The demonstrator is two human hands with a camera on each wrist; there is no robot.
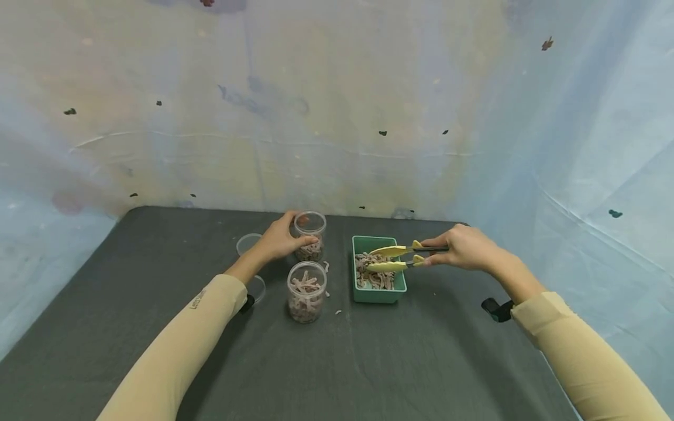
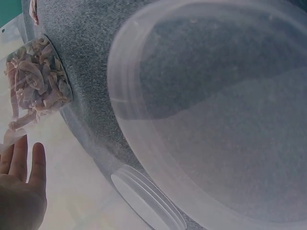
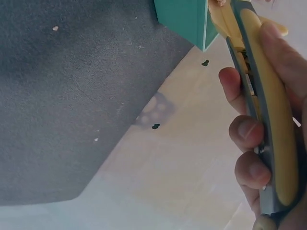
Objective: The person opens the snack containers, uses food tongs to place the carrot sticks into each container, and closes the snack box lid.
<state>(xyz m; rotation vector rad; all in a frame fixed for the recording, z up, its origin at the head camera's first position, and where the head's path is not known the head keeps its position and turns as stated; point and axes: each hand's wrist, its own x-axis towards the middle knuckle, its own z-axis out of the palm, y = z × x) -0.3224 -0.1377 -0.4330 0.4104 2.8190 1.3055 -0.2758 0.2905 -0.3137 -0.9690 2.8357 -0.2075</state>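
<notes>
My left hand [image 1: 278, 240] holds a clear plastic jar [image 1: 309, 252] at the back, thumb across its near side. Greyish-pink strips, like shredded meat, fill the lower part; the left wrist view shows these strips [image 2: 36, 79] through the wall. A second open clear jar [image 1: 304, 305] with similar strips stands in front of it, untouched. On the right, my right hand [image 1: 466, 248] grips yellow-and-black tongs [image 1: 388, 266]. The tips of the tongs are spread apart among strips [image 1: 381, 282] in a green rectangular container [image 1: 379, 296]. In the right wrist view, fingers wrap the tongs' handles [image 3: 273, 115].
Two clear round lids lie left of the jars: a rear lid [image 1: 246, 242] and a front lid [image 1: 257, 289], both partly behind the left arm. Stray strips [image 1: 338, 312] lie on the dark tabletop [image 1: 411, 362]. A pale patterned sheet [image 1: 337, 117] hangs behind the table.
</notes>
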